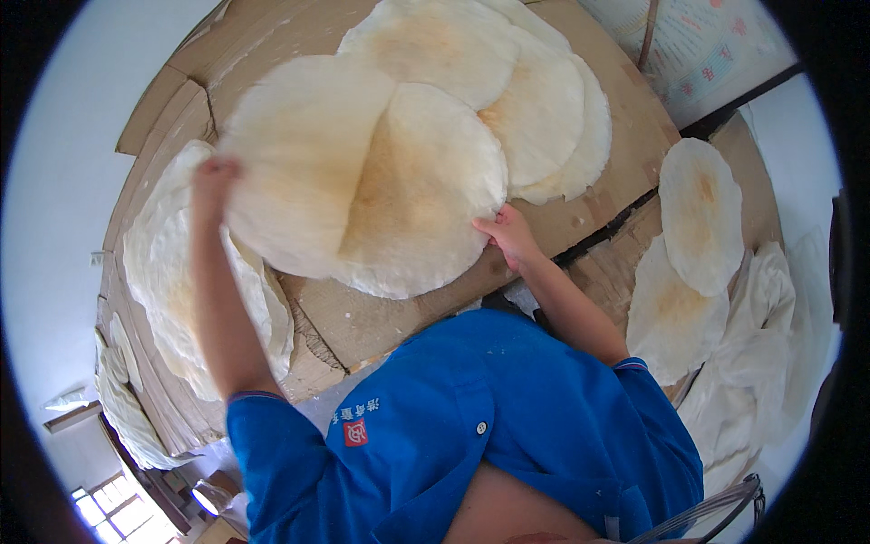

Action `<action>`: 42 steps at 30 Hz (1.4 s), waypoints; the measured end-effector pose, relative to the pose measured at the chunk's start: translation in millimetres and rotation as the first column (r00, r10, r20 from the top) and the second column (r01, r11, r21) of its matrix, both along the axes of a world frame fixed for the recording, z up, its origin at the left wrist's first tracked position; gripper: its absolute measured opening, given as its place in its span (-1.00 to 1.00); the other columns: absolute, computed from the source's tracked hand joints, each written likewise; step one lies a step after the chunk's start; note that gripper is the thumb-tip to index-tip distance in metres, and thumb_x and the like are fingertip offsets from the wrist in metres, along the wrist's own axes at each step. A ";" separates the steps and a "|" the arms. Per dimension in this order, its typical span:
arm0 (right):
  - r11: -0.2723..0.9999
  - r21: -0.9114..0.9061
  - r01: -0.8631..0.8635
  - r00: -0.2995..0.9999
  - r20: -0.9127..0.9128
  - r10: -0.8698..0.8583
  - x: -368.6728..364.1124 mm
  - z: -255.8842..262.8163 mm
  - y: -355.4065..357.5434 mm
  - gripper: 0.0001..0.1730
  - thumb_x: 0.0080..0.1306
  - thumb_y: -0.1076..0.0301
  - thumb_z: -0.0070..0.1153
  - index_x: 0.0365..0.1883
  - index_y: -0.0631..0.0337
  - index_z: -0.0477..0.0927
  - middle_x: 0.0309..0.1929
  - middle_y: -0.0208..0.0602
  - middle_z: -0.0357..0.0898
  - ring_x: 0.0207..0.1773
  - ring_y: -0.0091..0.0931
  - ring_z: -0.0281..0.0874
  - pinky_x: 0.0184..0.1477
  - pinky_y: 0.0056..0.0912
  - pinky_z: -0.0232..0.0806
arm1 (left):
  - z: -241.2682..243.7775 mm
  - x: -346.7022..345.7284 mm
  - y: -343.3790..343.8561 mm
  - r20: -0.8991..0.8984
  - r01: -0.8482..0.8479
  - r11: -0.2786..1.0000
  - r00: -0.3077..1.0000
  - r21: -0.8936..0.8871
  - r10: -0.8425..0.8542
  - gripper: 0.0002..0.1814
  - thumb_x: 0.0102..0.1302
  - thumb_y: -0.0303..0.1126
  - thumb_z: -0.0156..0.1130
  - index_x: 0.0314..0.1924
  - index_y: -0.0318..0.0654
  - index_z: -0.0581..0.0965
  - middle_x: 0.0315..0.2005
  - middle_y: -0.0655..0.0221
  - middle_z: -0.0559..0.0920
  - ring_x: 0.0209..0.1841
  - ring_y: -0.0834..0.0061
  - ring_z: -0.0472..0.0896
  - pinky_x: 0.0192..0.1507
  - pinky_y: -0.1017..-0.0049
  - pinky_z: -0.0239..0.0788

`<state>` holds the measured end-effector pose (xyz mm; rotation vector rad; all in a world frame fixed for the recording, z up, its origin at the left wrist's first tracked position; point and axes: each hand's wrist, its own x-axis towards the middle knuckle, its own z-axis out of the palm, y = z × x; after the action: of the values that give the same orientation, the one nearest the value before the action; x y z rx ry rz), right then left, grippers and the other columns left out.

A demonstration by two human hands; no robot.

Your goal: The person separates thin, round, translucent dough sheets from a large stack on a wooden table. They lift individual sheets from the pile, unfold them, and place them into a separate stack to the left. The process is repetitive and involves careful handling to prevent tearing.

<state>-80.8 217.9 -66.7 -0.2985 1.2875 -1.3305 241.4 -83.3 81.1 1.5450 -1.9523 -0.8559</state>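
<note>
Two large, thin, round flatbreads overlap before me. My left hand, blurred and closed, grips the left edge of the upper flatbread, which is also blurred. Beneath its right side lies a second flatbread, pale with a browned middle. My right hand pinches this one's lower right edge between thumb and fingers. Just beyond, several more flatbreads overlap at the far side, partly covered by the two in my hands. A stack of flatbreads sits on the left, below my left forearm.
Flattened cardboard covers the work surface, with a dark gap on the right. Beyond the gap lie two flatbreads beside crumpled white cloth. Another bunched cloth lies at far left. A printed sheet stands at the upper right.
</note>
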 end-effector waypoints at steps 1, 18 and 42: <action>1.000 -0.011 0.003 1.000 -0.013 -0.003 1.0 -1.9 -0.2 -0.66 0.10 0.49 0.07 -0.12 0.25 0.40 -0.24 -0.30 0.53 -0.27 -0.53 0.50 -0.29 -0.49 0.34 | 21.5 27.2 -26.5 0.017 0.066 0.993 0.998 -0.093 -0.065 -0.88 0.02 -0.37 0.11 -0.51 -0.27 0.51 -0.60 0.47 0.50 -0.48 0.64 0.40 -0.37 0.58 0.23; 0.977 -0.212 0.000 1.000 0.025 0.005 -3.1 18.9 -39.2 -0.71 0.30 0.25 -0.18 -0.09 0.21 0.39 -0.21 -0.39 0.49 -0.18 -0.61 0.42 -0.21 -0.57 0.29 | -32.3 -158.6 126.1 0.334 0.706 0.681 0.700 -0.194 -0.631 -0.31 -0.01 -0.68 -0.19 0.15 0.12 0.29 0.14 -0.08 0.19 0.06 0.05 0.35 0.12 0.34 0.16; 0.947 -0.098 -0.306 0.873 -0.426 0.238 -55.1 53.6 -55.8 -0.72 0.10 0.28 0.14 -0.30 0.28 0.51 -0.44 -0.40 0.54 -0.42 -0.61 0.44 -0.40 -0.54 0.28 | -2.2 -95.0 90.3 0.102 0.252 0.955 0.958 0.158 -0.269 -0.75 0.08 -0.28 0.20 -0.55 -0.35 0.51 -0.69 0.38 0.52 -0.63 0.65 0.41 -0.56 0.52 0.23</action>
<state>-135.9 162.0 -13.0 -0.8838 1.4176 -1.1633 146.4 7.0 79.0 1.4681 -2.2646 -1.0518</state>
